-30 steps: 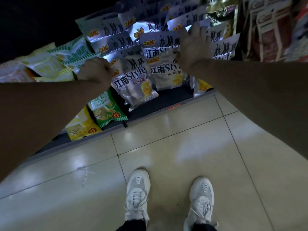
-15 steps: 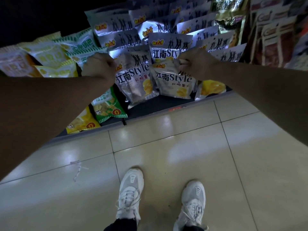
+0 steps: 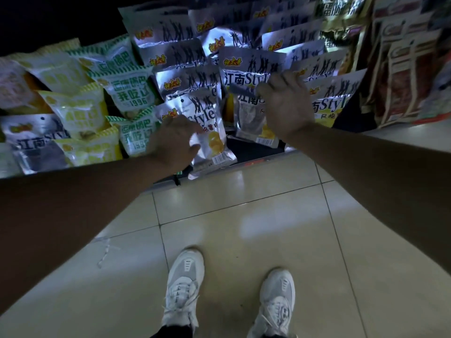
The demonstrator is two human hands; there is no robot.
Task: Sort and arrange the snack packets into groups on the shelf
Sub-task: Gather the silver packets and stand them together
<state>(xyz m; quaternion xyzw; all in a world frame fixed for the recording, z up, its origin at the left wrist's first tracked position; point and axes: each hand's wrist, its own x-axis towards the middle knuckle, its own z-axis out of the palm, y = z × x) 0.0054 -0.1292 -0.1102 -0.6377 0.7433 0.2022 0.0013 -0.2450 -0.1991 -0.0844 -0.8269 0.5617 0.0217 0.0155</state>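
Dim tiled floor (image 3: 268, 215) meets a low shelf (image 3: 253, 152) of silver packets (image 3: 210, 132); both hands (image 3: 173, 142) hover released.

Plenty out of sight on this dim shelf
Right hand (image 3: 286, 106) blurred, covering the middle of a silver packet (image 3: 251, 123), grip unreadable; left hand (image 3: 174, 142) hides the near-left corner of another silver packet (image 3: 210, 132); far rows run off the top edge, brown packets (image 3: 402, 76) clipped at right
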